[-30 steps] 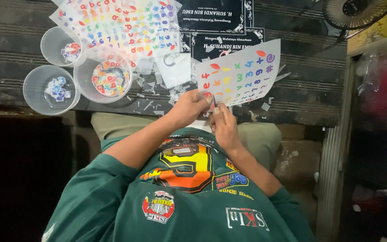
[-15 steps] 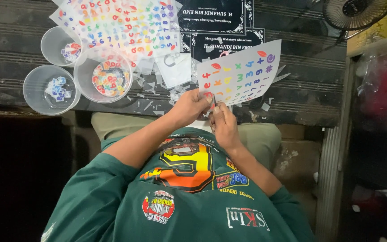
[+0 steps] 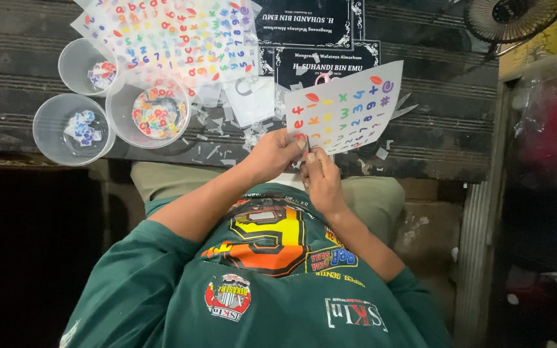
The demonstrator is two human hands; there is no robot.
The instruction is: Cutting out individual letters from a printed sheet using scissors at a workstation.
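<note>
Unchanged from a second ago: left hand (image 3: pixel 272 154) and right hand (image 3: pixel 320 177) together at near edge of sticker sheet (image 3: pixel 346 113) over dark counter (image 3: pixel 433 77), fingers pinching its lower corner, 3 cups (image 3: pixel 72 129) to the left.

large sticker sheet (image 3: pixel 169 35) and fan (image 3: pixel 517 16) cut off at top edge, cup (image 3: pixel 74 129) contents blurred

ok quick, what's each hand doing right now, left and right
Left hand: closed, pinching the lower edge of the sticker sheet.
Right hand: closed, fingertips at the same edge of the sheet; whether it grips anything cannot be told.
</note>
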